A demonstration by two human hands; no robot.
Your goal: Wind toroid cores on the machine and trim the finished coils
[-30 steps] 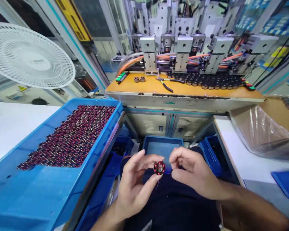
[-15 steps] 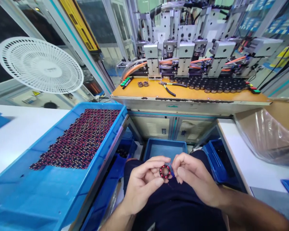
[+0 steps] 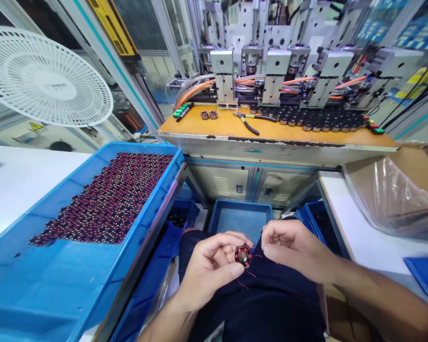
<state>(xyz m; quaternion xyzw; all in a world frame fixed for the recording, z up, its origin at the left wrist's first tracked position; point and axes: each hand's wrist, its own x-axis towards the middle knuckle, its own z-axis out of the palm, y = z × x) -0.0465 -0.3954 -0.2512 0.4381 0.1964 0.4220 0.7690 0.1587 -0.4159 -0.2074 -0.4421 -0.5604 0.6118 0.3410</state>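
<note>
In my left hand point(image 3: 214, 266) I hold a small wound motor stator point(image 3: 243, 256), a dark ring with red wire coils inside. Thumb and fingers grip its rim, with the open centre facing up toward me. Thin red wire ends point(image 3: 250, 274) trail from its lower and right side. Just right of the stator, apart from it, is my right hand point(image 3: 292, 244). Its fingers are curled and the thumb presses against them; whether a wire end is pinched there cannot be made out.
On my left, a blue tray point(image 3: 53, 280) carries many similar stators point(image 3: 103, 202). Ahead, an orange bench point(image 3: 185, 127) bears cutting pliers point(image 3: 249, 124), two loose rings point(image 3: 209, 115) and rows of dark parts point(image 3: 317, 118) beneath a machine. A blue bin point(image 3: 240, 221) lies below; a fan point(image 3: 53, 85) stands left.
My right hand has drawn a little to the right, away from the stator, and its fingers have closed more. Red wire ends now show clearly. The camera view has shifted slightly.
</note>
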